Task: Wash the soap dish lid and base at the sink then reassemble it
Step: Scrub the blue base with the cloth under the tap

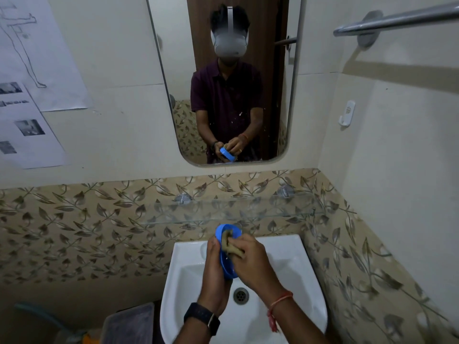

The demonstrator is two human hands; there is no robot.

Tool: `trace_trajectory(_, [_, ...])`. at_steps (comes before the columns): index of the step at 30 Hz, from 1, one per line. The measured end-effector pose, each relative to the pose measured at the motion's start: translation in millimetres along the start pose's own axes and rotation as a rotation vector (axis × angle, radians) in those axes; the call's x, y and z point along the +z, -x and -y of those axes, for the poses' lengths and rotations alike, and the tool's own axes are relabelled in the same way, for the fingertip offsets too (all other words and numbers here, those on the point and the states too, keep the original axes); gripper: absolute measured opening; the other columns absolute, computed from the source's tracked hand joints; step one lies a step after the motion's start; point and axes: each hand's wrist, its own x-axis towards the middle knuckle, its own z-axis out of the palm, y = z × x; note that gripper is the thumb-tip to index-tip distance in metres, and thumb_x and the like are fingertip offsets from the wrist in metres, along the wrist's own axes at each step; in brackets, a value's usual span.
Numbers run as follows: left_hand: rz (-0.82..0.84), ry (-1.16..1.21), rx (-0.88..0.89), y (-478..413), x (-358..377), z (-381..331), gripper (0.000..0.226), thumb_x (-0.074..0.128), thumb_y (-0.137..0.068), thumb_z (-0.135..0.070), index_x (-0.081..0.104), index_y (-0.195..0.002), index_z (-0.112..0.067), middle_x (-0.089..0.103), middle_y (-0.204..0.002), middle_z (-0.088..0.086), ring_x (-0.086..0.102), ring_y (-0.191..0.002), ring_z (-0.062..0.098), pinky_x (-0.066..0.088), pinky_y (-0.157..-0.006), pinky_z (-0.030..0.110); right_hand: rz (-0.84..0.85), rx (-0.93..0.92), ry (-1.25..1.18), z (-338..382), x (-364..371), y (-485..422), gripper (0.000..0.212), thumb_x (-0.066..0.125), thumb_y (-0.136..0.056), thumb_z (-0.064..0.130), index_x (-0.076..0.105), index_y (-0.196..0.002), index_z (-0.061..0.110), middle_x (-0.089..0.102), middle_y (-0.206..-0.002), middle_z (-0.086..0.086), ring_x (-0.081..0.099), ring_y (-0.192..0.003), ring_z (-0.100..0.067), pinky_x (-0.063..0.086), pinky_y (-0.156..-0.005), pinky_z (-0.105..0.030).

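Observation:
A blue oval soap dish part [224, 232] is held upright on its edge over the white sink [188, 259]. My left hand [214, 266] grips it from the left side. My right hand [250, 259] presses a tan sponge [233, 247] into the hollow inside of the blue part. I cannot tell whether this part is the lid or the base. No second blue part is in view. The tap is hidden behind the hands and the dish.
The drain [240, 295] sits just below my hands. A glass shelf [273, 209] juts out above the sink. A mirror [223, 78] hangs on the wall, a towel bar [397, 21] at upper right. A grey bin [131, 324] stands left of the sink.

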Motion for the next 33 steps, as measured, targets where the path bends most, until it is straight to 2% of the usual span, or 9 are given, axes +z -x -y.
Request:
trace_trajectory(7, [-0.022,-0.07,0.095,-14,-16,-16,0.057,0.049,-0.091,-0.056,0.061,-0.136,-0.024,0.073,-0.128,0.013,0.068,-0.119,0.034,0.049,-0.108,0.057,0.408,-0.25,0.271,-32,-16,6,0.024,0.052,-0.087,0.003,0.073,-0.09,0.013,0.056,-0.093,-0.01,0.055,-0.087,-0.021,0.049,-0.077,-0.038])
trace_trajectory(11, [-0.032,-0.07,0.107,-17,-15,-12,0.062,0.052,-0.09,-0.057,0.056,-0.144,-0.027,0.069,-0.136,0.009,0.067,-0.123,0.032,0.056,-0.101,0.052,0.2,-0.266,0.507,-46,-10,-8,0.043,0.056,-0.09,0.0,0.07,-0.12,0.028,0.054,-0.095,-0.004,0.055,-0.089,-0.024,0.052,-0.072,-0.036])
trace_trajectory(14, [-0.043,-0.077,0.096,-19,-10,-11,0.067,0.055,-0.086,-0.057,0.055,-0.146,-0.026,0.068,-0.137,0.01,0.067,-0.123,0.031,0.061,-0.09,0.044,0.125,-0.201,0.474,-41,-4,-7,0.039,0.05,-0.089,0.004,0.07,-0.118,0.021,0.051,-0.095,-0.005,0.055,-0.088,-0.026,0.049,-0.071,-0.035])
trace_trajectory(17, [-0.057,-0.034,0.092,-22,-19,-13,0.068,0.057,-0.085,-0.056,0.057,-0.144,-0.024,0.068,-0.136,0.014,0.064,-0.126,0.036,0.051,-0.105,0.055,0.276,-0.135,0.278,-28,-1,10,0.037,0.044,-0.093,0.017,0.076,-0.113,0.017,0.056,-0.103,-0.007,0.058,-0.094,-0.023,0.05,-0.08,-0.032])
trace_trajectory(19, [-0.05,-0.03,0.103,-23,-24,-12,0.068,0.058,-0.084,-0.056,0.059,-0.142,-0.021,0.069,-0.132,0.019,0.063,-0.125,0.04,0.045,-0.11,0.061,0.332,-0.013,0.046,-18,-1,20,0.026,0.056,-0.099,0.032,0.078,-0.109,0.023,0.06,-0.101,-0.008,0.063,-0.094,-0.019,0.054,-0.083,-0.032])
trace_trajectory(21, [-0.045,-0.045,0.131,-20,-24,-9,0.062,0.055,-0.087,-0.055,0.061,-0.14,-0.023,0.07,-0.131,0.017,0.064,-0.122,0.039,0.047,-0.108,0.06,0.352,0.17,-0.257,-9,-6,21,0.03,0.067,-0.091,0.039,0.078,-0.1,0.013,0.066,-0.097,-0.012,0.066,-0.089,-0.019,0.055,-0.082,-0.033])
trace_trajectory(25, [-0.048,-0.057,0.153,-10,-14,-6,0.068,0.063,-0.088,-0.062,0.059,-0.142,-0.021,0.064,-0.141,0.017,0.06,-0.13,0.039,0.043,-0.112,0.062,0.389,0.48,-0.809,9,-13,15,0.016,0.064,-0.095,0.005,0.077,-0.104,0.001,0.075,-0.095,-0.012,0.072,-0.083,-0.019,0.058,-0.078,-0.029])
trace_trajectory(30, [0.057,-0.121,0.181,-7,-18,-4,0.048,0.039,-0.104,-0.042,0.056,-0.143,-0.021,0.067,-0.139,0.008,0.063,-0.128,0.028,0.05,-0.106,0.052,0.134,0.758,-1.181,16,-25,-12,0.018,0.061,-0.097,0.011,0.073,-0.108,0.004,0.078,-0.092,-0.014,0.075,-0.078,-0.026,0.06,-0.073,-0.038])
trace_trajectory(33, [0.038,-0.098,0.163,-7,-23,-4,0.05,0.044,-0.098,-0.051,0.057,-0.142,-0.033,0.067,-0.139,0.005,0.067,-0.123,0.027,0.053,-0.101,0.051,-0.163,0.713,-1.133,10,-34,-26,0.011,0.062,-0.098,0.011,0.069,-0.105,0.006,0.073,-0.084,-0.013,0.072,-0.064,-0.026,0.056,-0.064,-0.039])
